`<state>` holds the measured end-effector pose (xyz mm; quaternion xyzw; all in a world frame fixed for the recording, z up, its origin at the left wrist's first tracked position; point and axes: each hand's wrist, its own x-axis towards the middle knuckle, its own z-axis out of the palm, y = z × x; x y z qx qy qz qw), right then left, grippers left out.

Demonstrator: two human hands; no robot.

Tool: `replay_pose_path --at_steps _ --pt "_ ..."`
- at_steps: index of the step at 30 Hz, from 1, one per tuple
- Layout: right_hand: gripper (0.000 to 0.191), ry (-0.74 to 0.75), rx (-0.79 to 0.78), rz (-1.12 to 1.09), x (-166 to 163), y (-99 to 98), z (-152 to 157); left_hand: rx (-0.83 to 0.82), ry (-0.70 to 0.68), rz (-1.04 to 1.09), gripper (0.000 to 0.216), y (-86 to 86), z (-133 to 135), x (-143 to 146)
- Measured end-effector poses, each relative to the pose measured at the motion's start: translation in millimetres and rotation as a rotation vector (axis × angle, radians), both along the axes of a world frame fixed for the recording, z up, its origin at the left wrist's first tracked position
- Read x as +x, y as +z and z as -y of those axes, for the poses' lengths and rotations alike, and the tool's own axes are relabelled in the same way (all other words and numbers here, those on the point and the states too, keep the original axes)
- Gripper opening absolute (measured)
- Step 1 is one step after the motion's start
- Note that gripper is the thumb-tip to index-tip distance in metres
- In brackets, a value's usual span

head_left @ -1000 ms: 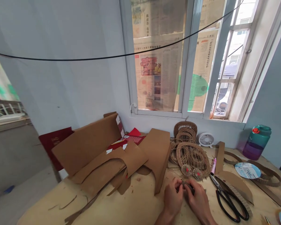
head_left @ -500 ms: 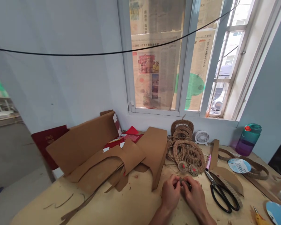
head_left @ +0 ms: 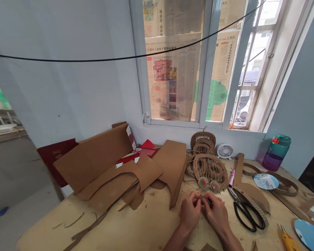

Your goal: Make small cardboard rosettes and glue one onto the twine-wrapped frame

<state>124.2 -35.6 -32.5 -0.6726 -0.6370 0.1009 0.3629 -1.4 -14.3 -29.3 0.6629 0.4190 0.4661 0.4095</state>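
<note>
My left hand and my right hand meet at the table's front, thumbs and fingertips pinched together. Between them is a small grey-brown cardboard strip, mostly covered by the fingers. Just beyond the fingertips lie two pleated cardboard rosettes with red centres, in front of coiled paper-cord rings. Black-handled scissors rest to the right of my right hand, on a strip of corrugated cardboard.
Cut cardboard sheets lean and overlap at the left. Toward the right are a pink marker, a white fan, a teal and purple bottle, blue discs and a yellow-handled tool. A black cable hangs across the view.
The view has shifted slightly, so more of the yellow-handled tool shows. Both hands keep their pinch on the small strip, with little visible movement.
</note>
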Motion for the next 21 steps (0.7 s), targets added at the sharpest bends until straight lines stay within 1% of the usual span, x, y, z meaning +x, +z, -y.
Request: replay_pose_path --at_steps 6,11,16,21 --pt "0.025 0.022 0.004 0.013 2.9 -1.1 -1.9 -0.009 0.035 -0.032 0.015 -6.3 -3.8 1.8" --pt "0.024 0.028 -0.002 0.007 6.3 -3.5 -1.1 -0.021 0.021 -0.051 0.015 -10.1 -5.1 3.3" --pt "0.024 0.030 0.009 -0.004 8.1 -3.4 1.3 -0.020 -0.002 -0.055 0.015 -6.6 -2.5 3.8" --pt "0.024 0.080 0.007 -0.021 7.8 -2.5 2.5 -0.002 0.012 -0.059 0.016 -2.3 -0.4 1.6"
